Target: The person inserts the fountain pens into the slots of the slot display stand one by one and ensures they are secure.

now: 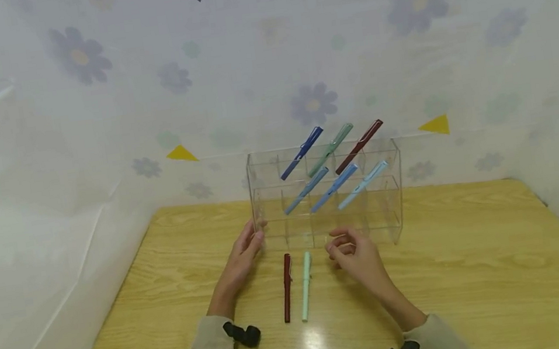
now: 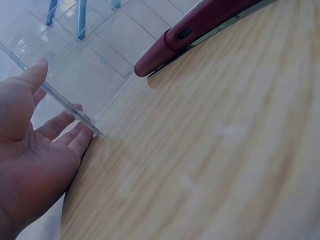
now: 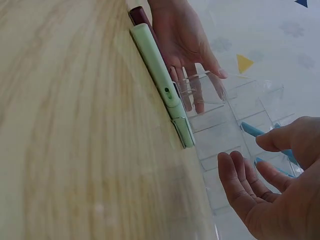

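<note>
A clear acrylic pen rack (image 1: 400,194) stands on the table. My left hand (image 1: 240,259) holds its left side edge, the thumb in front and the other fingers around the back in the left wrist view. My right hand (image 1: 356,258) hovers before the rack's lower front, fingers loosely bent, nothing in them. Between the hands, a dark red pen (image 1: 287,288) and a mint green pen (image 1: 306,287) lie side by side on the table. The rack's top row carries a dark blue pen (image 1: 301,153), a green pen (image 1: 330,150) and a dark red pen (image 1: 359,147).
Slanted in the rack's middle row are a grey-blue pen (image 1: 306,191), a mid-blue pen (image 1: 334,188) and a light blue pen (image 1: 363,185). The wooden table (image 1: 493,264) meets a flower-printed white curtain (image 1: 246,84) behind the rack and at both sides.
</note>
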The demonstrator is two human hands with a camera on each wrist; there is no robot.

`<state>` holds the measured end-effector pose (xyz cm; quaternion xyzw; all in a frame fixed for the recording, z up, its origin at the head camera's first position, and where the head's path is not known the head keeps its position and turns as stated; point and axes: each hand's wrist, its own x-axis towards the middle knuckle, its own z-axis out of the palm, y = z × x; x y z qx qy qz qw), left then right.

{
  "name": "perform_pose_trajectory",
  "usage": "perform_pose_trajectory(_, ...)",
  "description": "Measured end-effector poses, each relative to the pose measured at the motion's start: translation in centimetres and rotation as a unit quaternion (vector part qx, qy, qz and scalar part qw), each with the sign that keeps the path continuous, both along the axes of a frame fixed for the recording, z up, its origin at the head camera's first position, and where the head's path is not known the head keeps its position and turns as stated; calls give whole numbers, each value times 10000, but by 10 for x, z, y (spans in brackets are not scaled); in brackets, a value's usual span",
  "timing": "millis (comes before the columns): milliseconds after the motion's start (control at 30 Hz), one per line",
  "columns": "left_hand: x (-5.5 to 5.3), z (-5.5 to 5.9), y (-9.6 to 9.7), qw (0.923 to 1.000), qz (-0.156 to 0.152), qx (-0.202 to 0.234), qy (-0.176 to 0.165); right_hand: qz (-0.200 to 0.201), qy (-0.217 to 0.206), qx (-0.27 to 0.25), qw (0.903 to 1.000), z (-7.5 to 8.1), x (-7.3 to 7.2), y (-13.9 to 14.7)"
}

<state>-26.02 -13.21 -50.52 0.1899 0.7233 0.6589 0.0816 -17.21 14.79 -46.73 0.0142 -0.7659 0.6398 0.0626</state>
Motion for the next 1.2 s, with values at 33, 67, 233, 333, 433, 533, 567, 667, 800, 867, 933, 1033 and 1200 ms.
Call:
perform_pose_trajectory(33, 0, 0, 0, 10000, -9, 15, 16, 33, -15, 6, 10000, -2, 0, -3)
perform_pose_trajectory(67, 0, 1, -1, 10000, -11, 33, 18, 62, -26, 17, 10000, -4, 0, -6)
perform_pose_trajectory(233, 1, 2, -2, 10000, -12, 5, 23, 72, -29, 451, 9990, -13, -1, -20)
perform_pose_trajectory(333, 1, 2, -3, 10000, 24, 14, 51, 141, 7, 711, 9974, -17, -2, -29)
perform_pose_trajectory(433, 2, 2, -3, 9999, 43, 12, 97, 275, -30, 935, 9952, -20, -3, -38)
perform_pose_trajectory(533, 3, 2, -2, 9999, 44, -16, 89, 302, -104, 1260, 9915, -21, -2, -44)
perform_pose_trajectory(567, 3, 2, -1, 9999, 34, -20, 93, 269, -110, 1404, 9897, -21, -2, -46)
perform_pose_trajectory(667, 2, 3, 0, 10000, 28, -9, 69, 191, -51, 1776, 9839, -20, 0, -49)
perform_pose_trajectory(800, 1, 2, 1, 10000, 15, 22, 50, 209, 103, 2106, 9773, -19, 2, -51)
perform_pose_trajectory(867, 1, 2, 1, 10000, 12, 38, 48, 231, 184, 2182, 9755, -20, 2, -52)
perform_pose_trajectory(933, 1, 2, 1, 10000, 12, 46, 49, 263, 244, 2236, 9740, -22, 2, -52)
perform_pose_trajectory(1033, 2, 2, 1, 10000, 18, 62, 52, 346, 281, 2269, 9729, -22, 3, -52)
perform_pose_trajectory(1200, 3, 1, -1, 10000, 14, 42, 23, 497, 231, 2210, 9737, -19, 4, -51)
